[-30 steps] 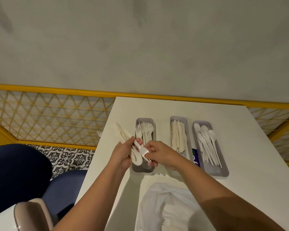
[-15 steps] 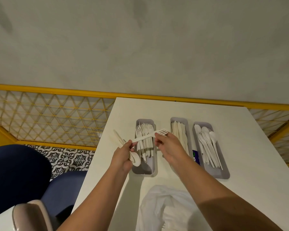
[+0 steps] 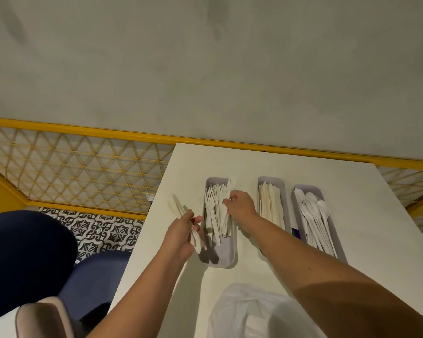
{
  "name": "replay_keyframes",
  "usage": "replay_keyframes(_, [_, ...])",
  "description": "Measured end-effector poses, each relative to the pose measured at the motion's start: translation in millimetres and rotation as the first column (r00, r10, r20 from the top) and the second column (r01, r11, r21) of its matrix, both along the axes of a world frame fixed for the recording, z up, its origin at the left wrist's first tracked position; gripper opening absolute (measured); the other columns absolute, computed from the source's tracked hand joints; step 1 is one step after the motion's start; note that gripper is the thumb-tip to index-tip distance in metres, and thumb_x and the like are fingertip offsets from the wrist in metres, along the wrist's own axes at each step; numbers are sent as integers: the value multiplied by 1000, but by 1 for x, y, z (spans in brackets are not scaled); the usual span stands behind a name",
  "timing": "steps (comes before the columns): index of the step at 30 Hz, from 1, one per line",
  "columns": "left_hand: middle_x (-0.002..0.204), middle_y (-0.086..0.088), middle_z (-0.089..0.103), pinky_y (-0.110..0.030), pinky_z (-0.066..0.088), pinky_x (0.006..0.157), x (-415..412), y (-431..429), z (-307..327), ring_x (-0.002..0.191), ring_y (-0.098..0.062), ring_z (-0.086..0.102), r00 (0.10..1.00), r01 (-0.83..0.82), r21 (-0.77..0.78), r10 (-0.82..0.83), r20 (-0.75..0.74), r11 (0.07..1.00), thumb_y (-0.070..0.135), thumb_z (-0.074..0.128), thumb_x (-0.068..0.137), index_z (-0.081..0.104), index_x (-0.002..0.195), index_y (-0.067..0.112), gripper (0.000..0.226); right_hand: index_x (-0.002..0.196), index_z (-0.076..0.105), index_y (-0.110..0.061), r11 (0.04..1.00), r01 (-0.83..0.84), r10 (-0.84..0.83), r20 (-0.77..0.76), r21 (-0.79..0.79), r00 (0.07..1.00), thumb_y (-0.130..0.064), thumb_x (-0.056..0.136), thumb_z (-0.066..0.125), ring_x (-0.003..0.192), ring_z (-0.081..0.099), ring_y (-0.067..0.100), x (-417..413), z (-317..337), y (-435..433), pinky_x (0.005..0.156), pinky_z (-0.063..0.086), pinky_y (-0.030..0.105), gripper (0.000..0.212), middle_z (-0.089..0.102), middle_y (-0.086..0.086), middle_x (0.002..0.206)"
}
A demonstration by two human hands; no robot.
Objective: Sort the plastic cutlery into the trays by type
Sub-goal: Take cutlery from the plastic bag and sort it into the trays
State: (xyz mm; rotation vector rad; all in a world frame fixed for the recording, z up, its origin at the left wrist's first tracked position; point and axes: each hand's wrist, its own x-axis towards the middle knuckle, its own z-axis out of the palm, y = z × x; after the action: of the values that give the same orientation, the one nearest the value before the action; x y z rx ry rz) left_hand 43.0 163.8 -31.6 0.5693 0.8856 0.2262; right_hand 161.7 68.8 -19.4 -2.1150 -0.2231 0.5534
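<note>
Three grey trays stand side by side on the white table (image 3: 366, 215). The left tray (image 3: 224, 259) holds several white forks, the middle tray (image 3: 263, 181) knives, the right tray (image 3: 341, 250) spoons. My right hand (image 3: 241, 206) is over the left tray and pinches a white fork (image 3: 230, 187) by its handle, tines pointing away, just above the other forks. Beside that tray's left wall, my left hand (image 3: 183, 234) grips a small bundle of white cutlery (image 3: 197, 236): a spoon bowl shows below the fingers and thin handles stick out above.
A crumpled white plastic bag (image 3: 249, 311) lies on the table near me. A small purple item (image 3: 295, 233) sits between the middle and right trays. Blue chairs (image 3: 27, 254) stand left of the table; a yellow lattice railing (image 3: 78, 167) runs behind.
My right hand has carried the fork from between both hands down over the left tray and turned it lengthwise. My left hand let go of that fork and keeps its bundle.
</note>
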Motion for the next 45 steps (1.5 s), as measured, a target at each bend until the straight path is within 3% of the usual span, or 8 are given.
replay_keyframes(4, [68, -7, 51, -16, 36, 34, -4, 2, 5, 33, -9, 39, 996, 71, 5, -71, 54, 997, 18, 45, 99, 48, 90, 8, 14, 92, 60, -4, 954, -183, 207, 81, -238, 975, -2, 90, 51, 89, 59, 25, -3, -13, 10, 66, 44, 24, 10, 61, 8, 88])
replay_keyframes(7, [64, -6, 56, -16, 38, 36, -8, 2, 9, 35, -9, 42, 989, 118, 16, -119, 85, 993, 19, 42, 99, 52, 87, 8, 19, 116, 54, -1, 933, -231, 268, 103, -277, 958, -2, 90, 52, 97, 59, 29, -10, -20, 19, 82, 47, 31, 26, 61, 16, 103])
replay_keyframes(15, [64, -5, 66, -20, 47, 48, -13, 1, 21, 45, -12, 53, 962, 220, -28, -212, 172, 975, 16, 44, 98, 56, 94, 9, 14, 121, 44, -5, 925, -174, 249, 192, -337, 949, 2, 88, 50, 108, 53, 30, -12, -32, 23, 86, 44, 32, 34, 49, 14, 123])
replay_keyframes(21, [70, -7, 69, -23, 51, 54, -9, -2, 21, 53, -14, 61, 948, 255, -60, -238, 212, 965, 14, 43, 98, 57, 95, 8, 16, 102, 62, -3, 977, -197, 210, 222, -79, 952, -10, 92, 52, 73, 51, 14, -12, -9, 20, 62, 38, 19, 16, 55, 3, 85])
replay_keyframes(27, [69, -9, 68, -23, 55, 55, -4, -10, 20, 55, -16, 67, 912, 366, 5, -359, 198, 931, 15, 41, 99, 62, 96, 1, 25, 72, 63, -6, 932, -328, 353, -175, 158, 919, -23, 90, 61, 43, 48, 8, -21, 23, 8, 47, 42, 16, 25, 53, 1, 54])
replay_keyframes(34, [83, -14, 63, -29, 52, 59, -4, -18, 18, 65, -21, 63, 854, 449, 63, -449, 261, 891, 13, 43, 97, 60, 108, -2, 26, 87, 52, -7, 975, -73, 124, -246, 208, 961, -16, 98, 43, 55, 55, 17, -17, 33, -2, 50, 47, 21, 17, 60, 9, 72])
replay_keyframes(38, [71, -14, 59, -34, 53, 58, 1, -22, 12, 58, -25, 58, 907, 393, 262, -419, 48, 881, 10, 46, 97, 53, 99, -1, 14, 107, 46, -13, 950, 19, 61, -243, 313, 968, -16, 101, 31, 49, 43, 16, -15, 39, -2, 46, 38, 25, 16, 46, 4, 64])
replay_keyframes(45, [58, -5, 43, -25, 44, 48, 6, -34, 18, 46, -12, 42, 897, 406, 482, -439, -48, 776, 12, 40, 100, 53, 106, 11, 15, 75, 63, -7, 955, -223, 240, -72, 197, 968, -22, 80, 71, 60, 56, 16, -27, 39, -6, 58, 44, 21, 18, 61, 5, 69])
